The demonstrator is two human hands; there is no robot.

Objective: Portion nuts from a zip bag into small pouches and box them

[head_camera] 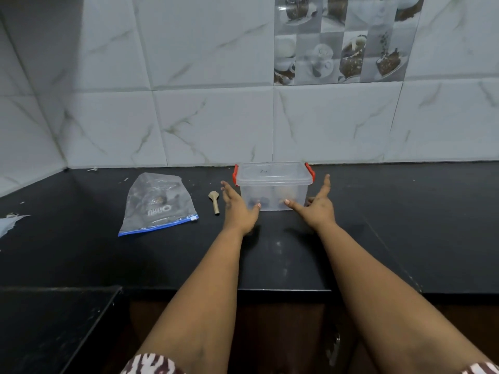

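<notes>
A clear plastic box [272, 184] with red side latches and its lid on stands on the black counter near the tiled wall; dark shapes show faintly inside it. My left hand [239, 207] is at the box's left front corner with fingers straight, thumb tip close to its front wall. My right hand [317, 203] is at the right front corner, fingers spread, thumb tip close to the front wall. Left of the box lies a small beige spoon [214, 202]. Farther left lies a clear zip bag [159, 205] with a blue seal and dark contents.
The black counter [405, 225] runs along a marble-patterned tiled wall [216, 125]. A torn scrap of pale plastic [9, 224] lies at the far left edge. A lower black surface [54, 327] sits at the bottom left.
</notes>
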